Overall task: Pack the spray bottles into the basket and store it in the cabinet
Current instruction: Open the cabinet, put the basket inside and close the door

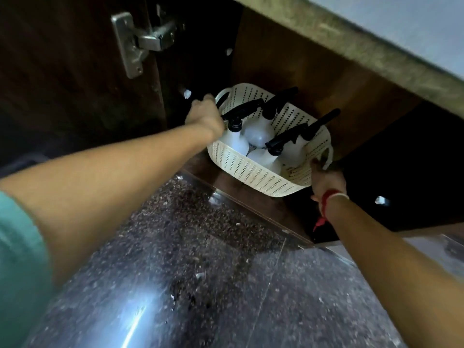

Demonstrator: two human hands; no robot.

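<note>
Fingers of the left hand [206,113] are curled shut around the far-left handle of the basket [253,172], while the fingers of the right hand [326,179] close on the near-right handle, though from behind I cannot tell exactly how they wrap it. A red thread [326,204] circles the right wrist.

Between the two hands the cream, perforated basket sits at the mouth of the cabinet [288,69], over its dark wooden floor and just past the front edge. Whether its base already rests there or hangs slightly above it is unclear. Its long axis runs from the upper left handle to the lower right handle, slanted across the view.

Four white spray bottles [258,133] stand inside the basket, upright or nearly so, their black trigger heads mostly pointing up and to the right, toward the cabinet's inside wall.

Packing looks finished. Storing appears well under way: what seems left is to seat the basket fully inside, let go, and shut the door, whose hinge [140,43] shows at upper left. The speckled floor [200,272] lies below.
</note>
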